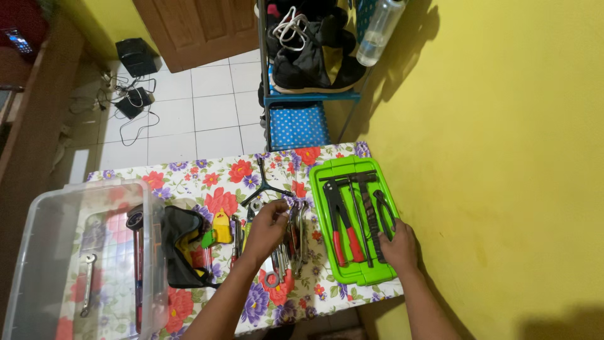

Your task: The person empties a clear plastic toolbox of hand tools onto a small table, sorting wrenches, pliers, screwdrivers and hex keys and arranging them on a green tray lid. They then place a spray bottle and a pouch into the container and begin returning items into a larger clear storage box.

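The person stands over a worktop (pixel 189 173) covered in a flowered cloth, sorting hand tools. The left hand (pixel 267 225) is down among a loose row of wrenches (pixel 290 242) lying side by side near the middle of the worktop; its fingers are curled and pinched around the upper end of one of them, so the grip looks closed on that wrench, though the fingertips hide exactly how much of it they hold. The right hand (pixel 399 247) rests on the near right corner of a green lid (pixel 322 173) that serves as a tray, fingers spread and flat, holding nothing (it seems only to steady the lid). On the lid lie red-handled pliers (pixel 343 226), a hammer (pixel 371 211) and a dark pair of pincers (pixel 384 211), all lengthwise. To the left of the wrenches sit a black and yellow tool pouch (pixel 182 249) and a clear plastic box (pixel 75 264), with a spanner visible inside. By the look of it, the step in hand is picking one wrench out of the row; the next move would call for lifting it clear of its close neighbours without dragging them along, and keeping the lid still meanwhile.
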